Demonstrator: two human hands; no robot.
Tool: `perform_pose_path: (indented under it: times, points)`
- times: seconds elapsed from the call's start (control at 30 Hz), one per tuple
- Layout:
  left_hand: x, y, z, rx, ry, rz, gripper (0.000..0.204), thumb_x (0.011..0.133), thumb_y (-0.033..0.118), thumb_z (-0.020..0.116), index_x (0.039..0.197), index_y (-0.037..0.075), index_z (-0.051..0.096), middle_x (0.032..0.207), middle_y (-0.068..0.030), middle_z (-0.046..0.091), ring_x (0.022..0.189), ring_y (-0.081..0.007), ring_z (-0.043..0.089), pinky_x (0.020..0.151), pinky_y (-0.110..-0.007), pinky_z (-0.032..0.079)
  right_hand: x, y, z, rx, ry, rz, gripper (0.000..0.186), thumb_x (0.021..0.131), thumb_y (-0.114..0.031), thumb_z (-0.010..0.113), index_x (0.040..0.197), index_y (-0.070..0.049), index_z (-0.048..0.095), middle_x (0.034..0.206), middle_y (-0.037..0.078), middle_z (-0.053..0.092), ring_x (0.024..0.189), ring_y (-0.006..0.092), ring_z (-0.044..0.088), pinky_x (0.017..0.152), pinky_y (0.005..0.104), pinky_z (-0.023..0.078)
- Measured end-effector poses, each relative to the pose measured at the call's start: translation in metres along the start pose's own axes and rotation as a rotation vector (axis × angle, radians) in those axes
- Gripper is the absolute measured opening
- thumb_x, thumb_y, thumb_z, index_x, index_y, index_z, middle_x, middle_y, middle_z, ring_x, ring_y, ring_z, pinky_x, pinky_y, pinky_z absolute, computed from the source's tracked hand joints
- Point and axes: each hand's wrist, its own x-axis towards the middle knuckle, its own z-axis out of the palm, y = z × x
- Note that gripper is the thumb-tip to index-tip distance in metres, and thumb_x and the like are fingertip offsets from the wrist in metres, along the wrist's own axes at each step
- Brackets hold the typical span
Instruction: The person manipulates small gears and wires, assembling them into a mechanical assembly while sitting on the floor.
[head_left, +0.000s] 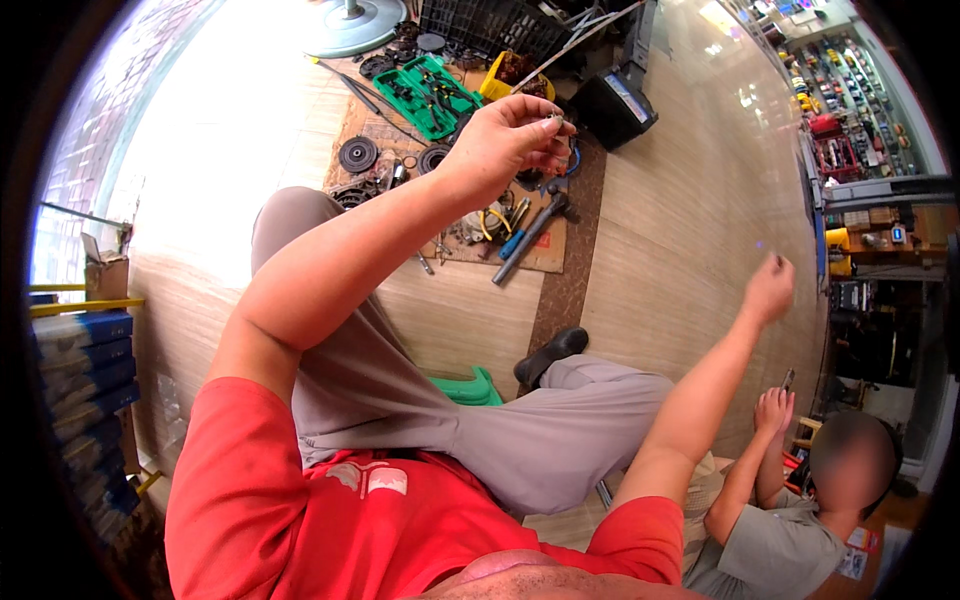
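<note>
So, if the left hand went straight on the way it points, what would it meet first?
In the picture, the left hand points toward the black box, probably met first; depth is unclear, so it might pass above.

From my end I can't make out the piece (557, 116) in the left hand (505, 142) at 12 o'clock, tiny and partly covered by the grip, nor whether the right hand (770, 288) at 3 holds anything. The crate (490, 28) at 12 and the round base (352, 34) at 11 run off my top edge, while trousers (400, 405) hide most of the stool (478, 387) at 6. Shelf goods (850, 105) at 2 are too small to name.
</note>
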Motion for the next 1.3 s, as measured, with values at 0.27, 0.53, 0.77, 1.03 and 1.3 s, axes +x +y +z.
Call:
perform_pose_path:
  times: [0.27, 0.53, 0.77, 1.03, 1.3]
  points:
    - [0.0, -0.005, 0.0, -0.074, -0.064, 0.005, 0.018, 0.096, 0.011, 0.057, 0.112, 0.004, 0.054, 0.108, -0.0123, 0.066, 0.087, -0.0186, 0.066, 0.078, -0.032, 0.056, -0.003, 0.042, -0.018, -0.118, 0.01, 0.234, 0.033, 0.089, -0.04, 0.059, 0.103, -0.012, 0.069, 0.1, 0.011, 0.071, 0.092, 0.0354, 0.066, 0.074, 0.0473, 0.05]
    - [0.002, -0.01, 0.003, -0.191, -0.155, -0.03, 0.02, 0.093, 0.01, 0.062, 0.111, 0.005, 0.053, 0.107, -0.0137, 0.065, 0.088, -0.0206, 0.067, 0.077, -0.033, 0.056, -0.023, 0.032, 0.008, -0.304, -0.67, 0.11, 0.051, 0.08, -0.029, 0.072, 0.127, -0.013, 0.059, 0.126, 0.013, 0.061, 0.124, 0.0333, 0.051, 0.098, 0.0446, 0.044]
    - [-0.004, -0.012, 0.01, -0.185, -0.24, -0.045, 0.021, 0.088, 0.004, 0.067, 0.106, 0.003, 0.056, 0.105, -0.0135, 0.066, 0.089, -0.0205, 0.067, 0.078, -0.031, 0.056, -0.059, -0.083, -0.034, 0.673, -0.776, -0.132, 0.06, 0.082, -0.014, 0.069, 0.137, 0.0, 0.047, 0.129, 0.018, 0.058, 0.111, 0.0282, 0.061, 0.093, 0.0381, 0.05]
    - [-0.012, -0.019, 0.014, -0.091, -0.357, -0.071, 0.026, 0.084, 0.003, 0.071, 0.106, 0.003, 0.058, 0.109, -0.0144, 0.065, 0.092, -0.0222, 0.067, 0.083, -0.034, 0.056, -0.14, -0.187, -0.061, 1.05, -0.57, -0.62, 0.055, 0.083, -0.006, 0.067, 0.133, 0.002, 0.046, 0.121, 0.023, 0.059, 0.113, 0.0319, 0.059, 0.092, 0.0401, 0.048]
    - [-0.015, -0.014, 0.014, -0.031, -0.345, -0.063, 0.026, 0.083, 0.002, 0.071, 0.106, 0.0, 0.059, 0.11, -0.0139, 0.065, 0.093, -0.0202, 0.065, 0.083, -0.033, 0.055, -0.145, -0.187, -0.064, 1.26, -0.956, -0.255, 0.027, 0.086, -0.007, 0.067, 0.111, 0.002, 0.06, 0.084, 0.012, 0.068, 0.074, 0.0151, 0.065, 0.067, 0.0287, 0.051]
